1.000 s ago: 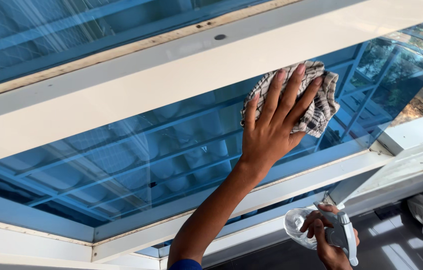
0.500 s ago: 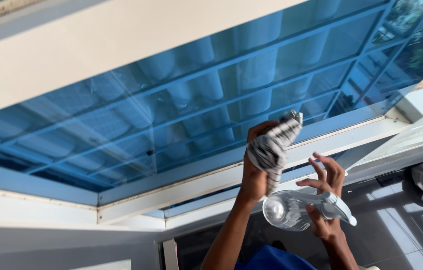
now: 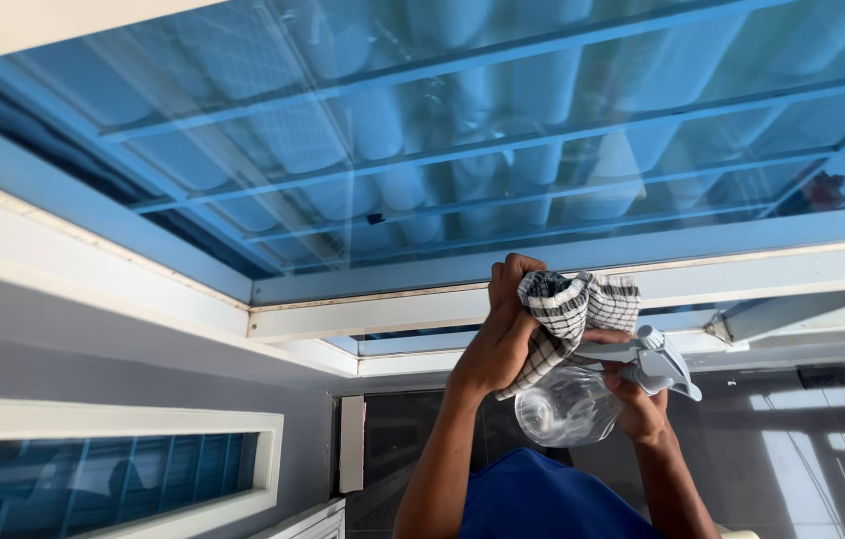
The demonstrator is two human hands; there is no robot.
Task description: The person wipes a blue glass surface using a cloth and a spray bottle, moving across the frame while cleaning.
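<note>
- The view looked steeply up at a blue-tinted glass window pane (image 3: 502, 130) set in a white window frame (image 3: 362, 309), with the person's two bare arms raised in front of it.
- The left hand (image 3: 497, 334) was closed into a fist, its fingers (image 3: 514, 274) curled tightly round a bunched black-and-white checked cloth (image 3: 572, 309).
- The cloth was held just below the lower rail of the frame, off the glass, and draped down onto the spray bottle beside it.
- The right hand (image 3: 640, 404) gripped a clear plastic spray bottle (image 3: 567, 404) near its neck, fingers wrapped round it; the cloth hid part of the grasp, so the trigger finger could not be made out.
- The bottle's pale blue-grey trigger head (image 3: 657, 364) pointed right, and the rounded clear body lay to the left, touching the hanging cloth.
- Both hands were close together, the cloth touching the bottle, near the middle of the lower frame.
- A blue sleeve or shirt (image 3: 532, 499) showed at the bottom centre.
- Judging by the pane, the glass looked mostly clear with reflections of bars; a small dark speck (image 3: 374, 218) remained on it, so wiping seemed partly done and not finished.
- A smaller window (image 3: 103, 469) sat in the grey wall at lower left.
</note>
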